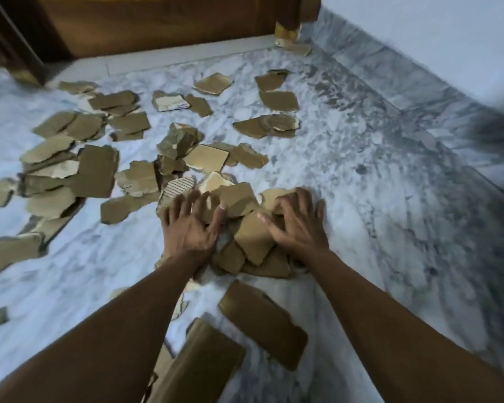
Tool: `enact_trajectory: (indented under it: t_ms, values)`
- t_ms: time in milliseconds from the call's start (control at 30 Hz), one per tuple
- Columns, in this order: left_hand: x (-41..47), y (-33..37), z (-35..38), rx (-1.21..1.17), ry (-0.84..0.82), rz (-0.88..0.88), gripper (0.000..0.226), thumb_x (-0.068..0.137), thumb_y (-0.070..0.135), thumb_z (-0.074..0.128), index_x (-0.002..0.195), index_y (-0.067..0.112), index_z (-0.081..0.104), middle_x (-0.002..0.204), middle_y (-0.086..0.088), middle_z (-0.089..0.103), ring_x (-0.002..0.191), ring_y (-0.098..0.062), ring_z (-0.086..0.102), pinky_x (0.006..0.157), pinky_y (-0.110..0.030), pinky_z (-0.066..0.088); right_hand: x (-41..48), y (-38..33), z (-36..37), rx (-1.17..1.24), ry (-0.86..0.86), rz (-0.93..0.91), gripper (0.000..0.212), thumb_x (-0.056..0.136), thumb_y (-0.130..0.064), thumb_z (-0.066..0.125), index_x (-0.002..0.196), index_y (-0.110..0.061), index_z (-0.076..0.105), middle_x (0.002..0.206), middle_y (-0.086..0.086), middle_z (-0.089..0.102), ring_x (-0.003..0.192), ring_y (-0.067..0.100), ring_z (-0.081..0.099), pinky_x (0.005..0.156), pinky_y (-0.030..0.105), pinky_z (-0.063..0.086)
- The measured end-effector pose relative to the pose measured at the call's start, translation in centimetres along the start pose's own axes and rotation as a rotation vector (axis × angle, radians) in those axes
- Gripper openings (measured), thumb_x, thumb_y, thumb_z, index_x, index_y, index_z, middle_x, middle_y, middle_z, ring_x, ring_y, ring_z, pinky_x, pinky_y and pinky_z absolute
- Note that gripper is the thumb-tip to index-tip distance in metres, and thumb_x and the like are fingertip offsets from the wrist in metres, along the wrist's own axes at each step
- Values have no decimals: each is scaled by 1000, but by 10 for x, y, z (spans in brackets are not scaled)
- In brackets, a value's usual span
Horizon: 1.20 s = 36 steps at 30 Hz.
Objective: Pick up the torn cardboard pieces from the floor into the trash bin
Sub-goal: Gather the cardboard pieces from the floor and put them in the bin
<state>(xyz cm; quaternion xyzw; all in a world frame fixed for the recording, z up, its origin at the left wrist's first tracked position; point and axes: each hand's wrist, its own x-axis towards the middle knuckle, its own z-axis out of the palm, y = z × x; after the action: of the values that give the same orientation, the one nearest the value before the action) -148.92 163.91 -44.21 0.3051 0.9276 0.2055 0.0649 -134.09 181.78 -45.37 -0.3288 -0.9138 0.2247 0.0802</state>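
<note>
Several torn brown cardboard pieces lie scattered over the white marble floor point(346, 146). A heap of cardboard pieces point(253, 242) sits in the middle between my hands. My left hand point(189, 225) presses on the heap's left side with fingers spread. My right hand point(297, 225) rests on its right side, fingers curled over the pieces. Neither hand has lifted a piece off the floor. Two larger cardboard pieces point(262, 321) lie nearer to me, between my forearms. No trash bin is in view.
A wooden bed frame point(157, 21) with a leg point(287, 32) stands along the far edge. A pale wall point(434, 33) runs along the right side. More cardboard pieces point(70, 170) cover the floor at left and far centre.
</note>
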Motion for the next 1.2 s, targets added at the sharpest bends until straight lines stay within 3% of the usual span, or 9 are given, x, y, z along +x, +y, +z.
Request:
enact_trajectory:
  t_ms: [100,200,300,500,667,800,933,1033,1200]
  values:
    - [-3,-17,-7,3,203,-80,81,85,83,34,149,32,37,156,-14,37,145,-36,29,116,-56,23,-3,-21,9,48,-37,29,81,86,-81,41,148,-31,31,167,15,4,155,26,-4,122,54,-9]
    - [29,-60,-21,61,70,-251,104,73,98,27,158,44,6,170,-13,-3,154,-41,-10,120,-66,-4,0,-32,17,13,-2,133,94,85,-85,29,159,-29,9,166,23,0,155,33,-6,121,57,-10]
    - [59,-82,-30,56,-64,-252,113,62,105,19,157,49,-5,168,-13,-16,151,-45,-21,117,-68,-10,12,-44,26,-75,13,140,98,82,-89,15,160,-29,7,166,25,7,155,36,-1,119,61,-9]
    - [53,-73,-28,100,-97,-137,101,73,98,11,157,43,27,171,1,2,155,-34,0,122,-58,-2,43,-87,45,-111,-65,95,101,80,-89,4,161,-29,2,168,16,4,155,31,-3,120,59,-11]
    - [30,-84,-60,-130,-11,-75,104,68,89,61,154,47,19,152,3,47,141,-33,36,110,-55,32,44,-92,47,-95,-36,45,99,84,-88,7,161,-26,4,169,9,11,156,26,3,122,55,-9]
    - [36,-97,-78,-75,-80,-151,81,65,91,49,137,54,49,151,9,48,147,-30,22,113,-58,21,44,-96,47,-90,-27,51,98,85,-84,5,161,-22,5,168,9,15,155,26,5,122,57,-8]
    - [34,-84,-69,-8,-134,-388,116,62,87,66,156,43,15,156,-12,32,143,-41,27,110,-59,28,43,-112,55,-80,-38,58,92,91,-79,15,161,-20,9,167,12,16,155,27,8,123,53,-4]
    - [32,-73,-70,-171,-140,-412,112,58,71,84,148,32,29,139,-14,39,130,-42,41,106,-52,42,35,-135,64,-62,6,-21,85,96,-70,33,160,-16,19,159,16,34,148,31,27,122,48,14]
    - [24,-84,-79,-613,-241,-486,83,56,32,91,121,19,41,99,-14,65,76,-29,65,50,-30,49,19,-166,75,-57,10,-79,80,98,-55,46,159,-13,16,144,23,42,126,40,44,102,46,36]
